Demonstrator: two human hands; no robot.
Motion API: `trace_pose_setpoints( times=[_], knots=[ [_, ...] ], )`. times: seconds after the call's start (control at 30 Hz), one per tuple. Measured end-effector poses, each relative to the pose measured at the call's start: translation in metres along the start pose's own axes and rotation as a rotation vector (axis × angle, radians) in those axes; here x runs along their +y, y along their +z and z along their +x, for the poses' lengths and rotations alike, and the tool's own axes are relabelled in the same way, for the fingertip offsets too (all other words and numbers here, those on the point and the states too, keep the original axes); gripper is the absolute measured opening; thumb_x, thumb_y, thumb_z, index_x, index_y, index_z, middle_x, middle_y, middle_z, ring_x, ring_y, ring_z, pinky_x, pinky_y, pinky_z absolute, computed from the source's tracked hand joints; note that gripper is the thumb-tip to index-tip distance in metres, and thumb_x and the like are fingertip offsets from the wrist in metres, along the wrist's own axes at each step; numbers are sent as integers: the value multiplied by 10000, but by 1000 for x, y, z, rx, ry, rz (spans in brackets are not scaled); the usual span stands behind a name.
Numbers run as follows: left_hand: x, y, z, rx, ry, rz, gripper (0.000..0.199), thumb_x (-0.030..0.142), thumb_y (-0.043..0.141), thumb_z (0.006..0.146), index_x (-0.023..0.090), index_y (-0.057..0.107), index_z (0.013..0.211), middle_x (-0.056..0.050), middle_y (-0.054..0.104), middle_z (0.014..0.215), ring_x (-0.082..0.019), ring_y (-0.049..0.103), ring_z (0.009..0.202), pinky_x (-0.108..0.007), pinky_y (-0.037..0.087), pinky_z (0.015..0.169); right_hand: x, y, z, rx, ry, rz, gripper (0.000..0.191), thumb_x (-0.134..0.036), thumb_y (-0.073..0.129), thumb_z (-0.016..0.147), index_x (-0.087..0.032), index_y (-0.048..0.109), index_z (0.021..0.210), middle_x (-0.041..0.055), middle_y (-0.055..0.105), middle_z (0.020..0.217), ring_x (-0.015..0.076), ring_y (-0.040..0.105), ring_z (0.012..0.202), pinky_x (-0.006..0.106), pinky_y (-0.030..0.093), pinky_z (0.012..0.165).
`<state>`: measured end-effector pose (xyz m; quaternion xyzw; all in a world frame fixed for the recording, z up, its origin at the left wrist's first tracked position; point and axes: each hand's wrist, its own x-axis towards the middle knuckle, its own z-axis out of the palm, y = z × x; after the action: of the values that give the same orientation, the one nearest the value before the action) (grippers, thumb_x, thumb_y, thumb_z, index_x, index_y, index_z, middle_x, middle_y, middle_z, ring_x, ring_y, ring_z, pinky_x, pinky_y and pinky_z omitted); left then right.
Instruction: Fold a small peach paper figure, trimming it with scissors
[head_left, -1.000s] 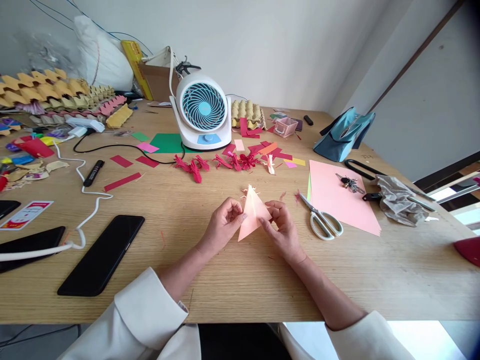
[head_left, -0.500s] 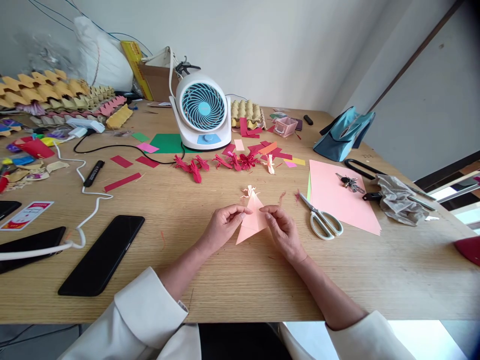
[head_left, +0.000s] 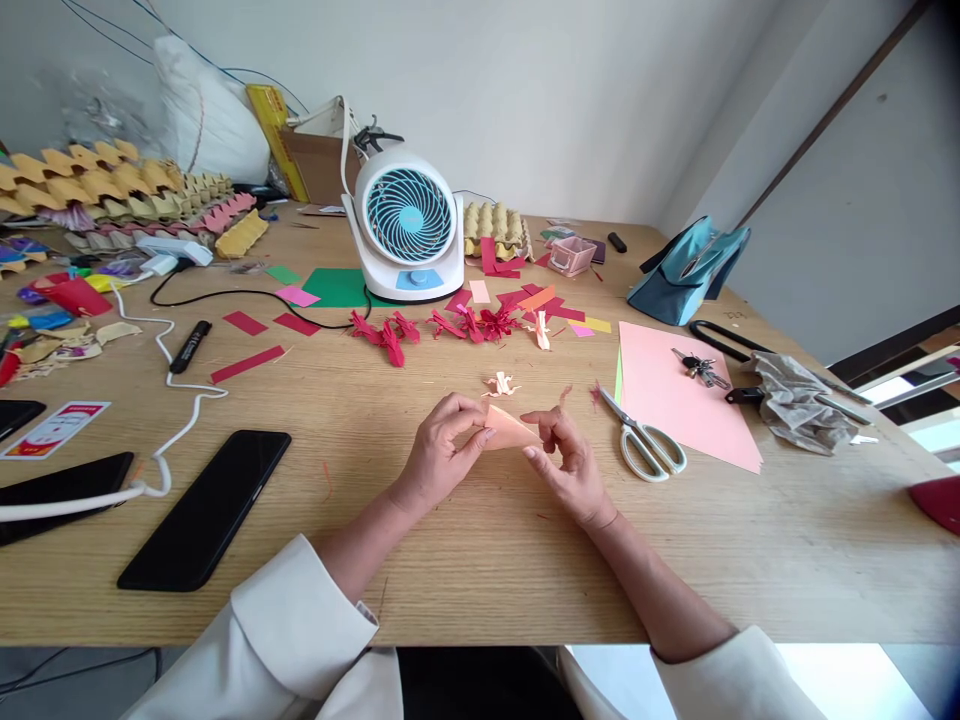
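Observation:
My left hand (head_left: 444, 452) pinches a folded piece of pale pink paper (head_left: 510, 431) at its left end between thumb and fingers. The paper narrows to a point on the right and is held above the table. Close to that pointed end is my right hand (head_left: 571, 470), its thumb and forefinger apart; whether the thumb touches the paper I cannot tell. Just beyond the hands lies a small pale pink folded paper figure (head_left: 501, 384) with thin limbs. White-handled scissors (head_left: 649, 446) rest to the right of my right hand.
Red folded paper figures (head_left: 390, 340) and loose red strips lie before a white fan (head_left: 411, 225). Pink sheets (head_left: 675, 400) with keys (head_left: 703, 370) on them are at right, near a blue bag (head_left: 686, 275). A black phone (head_left: 204, 510) and white cable (head_left: 196, 400) lie left.
The pink paper has gone from an upright triangle between both hands to a sideways, narrower shape in my left hand. My right fingers have spread apart. The small paper figure now shows fully.

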<state>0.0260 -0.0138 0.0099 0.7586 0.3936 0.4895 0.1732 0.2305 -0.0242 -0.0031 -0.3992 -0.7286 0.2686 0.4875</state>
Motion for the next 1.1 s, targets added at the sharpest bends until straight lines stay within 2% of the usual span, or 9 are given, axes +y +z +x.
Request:
trace_pose_setpoints(
  times=[0.13, 0.2, 0.27, 0.47, 0.67, 0.77, 0.9, 1.0, 1.1],
  knots=[
    [4, 2, -2, -114, 59, 36, 136, 175, 520, 935, 174, 643, 877, -42, 624, 833, -154, 587, 818, -275, 475, 748, -1, 4, 2, 16, -9, -9, 188, -391, 642, 870, -204, 631, 890, 16, 498, 804, 160, 457, 733, 298, 414, 655],
    [6, 4, -4, -130, 52, 13, 104, 187, 542, 929, 173, 636, 889, -38, 631, 825, -147, 592, 794, -268, 475, 740, 2, 7, 2, 5, 37, 34, 217, -372, 624, 884, -199, 580, 760, 0, 484, 736, 146, 442, 686, 288, 396, 631],
    [7, 5, -5, -127, 9, -24, 63, 202, 572, 915, 179, 631, 906, -33, 648, 826, -141, 604, 771, -263, 482, 740, 5, 9, 2, -8, 102, 85, 263, -373, 610, 893, -197, 552, 707, -10, 474, 696, 134, 428, 650, 281, 387, 614],
    [12, 4, -3, -82, -102, -67, 47, 182, 608, 874, 188, 642, 843, -21, 675, 802, -140, 624, 745, -250, 479, 710, 15, 13, -2, -34, 253, 227, 313, -456, 632, 872, -197, 550, 715, -5, 551, 710, 133, 485, 647, 268, 426, 612],
    [12, 5, -2, -89, -153, -89, 99, 186, 597, 862, 186, 641, 774, -14, 653, 760, -141, 598, 718, -247, 465, 686, 18, 15, -5, -53, 306, 268, 344, -501, 637, 858, -201, 552, 713, -8, 537, 673, 132, 472, 612, 259, 407, 577],
    [8, 7, -4, -110, -241, -119, 136, 228, 600, 864, 176, 631, 743, -7, 629, 725, -133, 577, 690, -232, 453, 655, 17, 16, -5, -61, 306, 282, 331, -487, 644, 857, -197, 561, 721, -8, 535, 681, 129, 471, 617, 258, 411, 583],
    [0, 11, -6, -102, -402, -243, 202, 314, 605, 866, 165, 623, 730, 15, 593, 659, -113, 534, 618, -211, 411, 581, 14, 19, -3, -133, 352, 363, 313, -497, 691, 809, -195, 616, 831, 7, 592, 738, 146, 513, 654, 264, 429, 586],
    [-5, 12, -6, -126, -481, -313, 233, 352, 618, 850, 158, 626, 721, 14, 594, 648, -116, 532, 610, -213, 411, 579, 12, 21, -1, -165, 406, 370, 349, -522, 707, 774, -187, 613, 795, -6, 574, 689, 137, 484, 606, 255, 389, 540],
    [-6, 13, -7, -160, -494, -331, 231, 352, 614, 847, 154, 636, 731, 1, 617, 675, -125, 552, 633, -220, 427, 605, 14, 20, 0, -130, 435, 338, 368, -513, 697, 777, -185, 549, 699, -33, 482, 612, 110, 403, 553, 239, 310, 503]
  ],
)
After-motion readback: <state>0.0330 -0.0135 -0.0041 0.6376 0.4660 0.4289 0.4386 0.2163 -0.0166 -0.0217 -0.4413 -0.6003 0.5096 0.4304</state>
